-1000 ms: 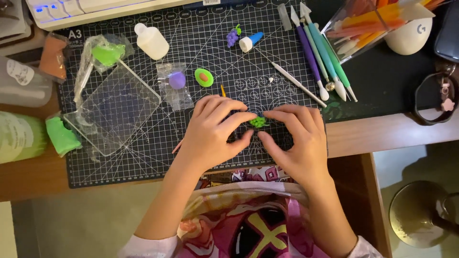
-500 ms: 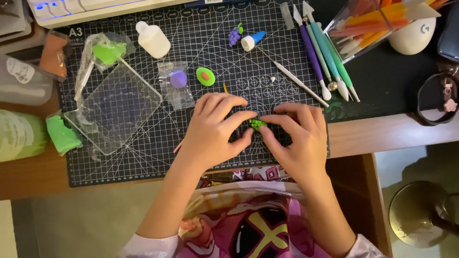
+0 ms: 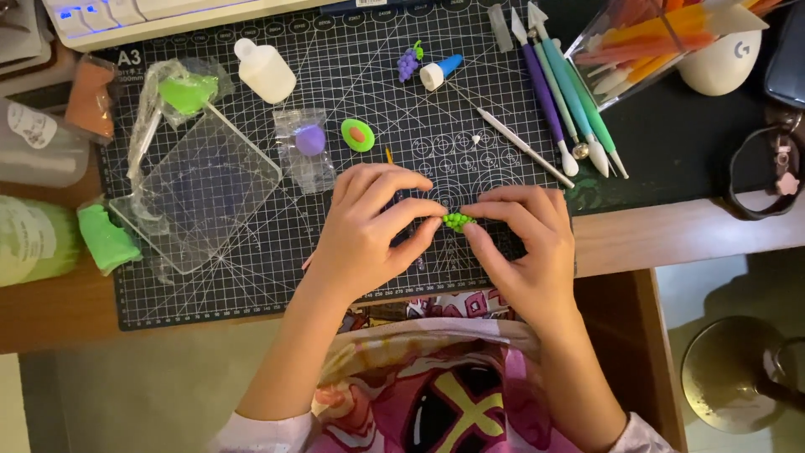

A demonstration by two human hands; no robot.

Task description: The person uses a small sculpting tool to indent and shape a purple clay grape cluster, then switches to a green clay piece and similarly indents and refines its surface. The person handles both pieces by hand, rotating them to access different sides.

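Near the front edge of the cutting mat [image 3: 251,285], at its middle, both hands meet over a small bumpy green clay cluster [image 3: 458,221]. Left hand [image 3: 369,231]: thumb and forefinger pinching the cluster's left end, other fingers curled. Right hand [image 3: 524,243]: fingertips pinching its right end. Cluster is held just above the mat, not resting on it as far as can be seen.

Progress, judged: the green piece already reads as a bunch of tiny balls, so shaping looks well along. A finished-looking purple clay bunch [image 3: 409,60] with a green top lies near the mat's back edge, and a green disc with an orange centre [image 3: 358,135] sits left of centre. Whether the green cluster still needs a stem or leaf cannot be told.

Surface: dark gridded mat on a wooden desk [image 3: 688,235]. Clear plastic tray [image 3: 197,189] at the mat's left side; small bag with purple clay [image 3: 309,143] beside it; white bottle [image 3: 264,71] near the back-left corner. Modelling tools [image 3: 562,92] lie at the back-right. Green clay lump [image 3: 105,239] off the mat's left edge. Light keyboard [image 3: 168,13] along the back. Lighting warm, dim.
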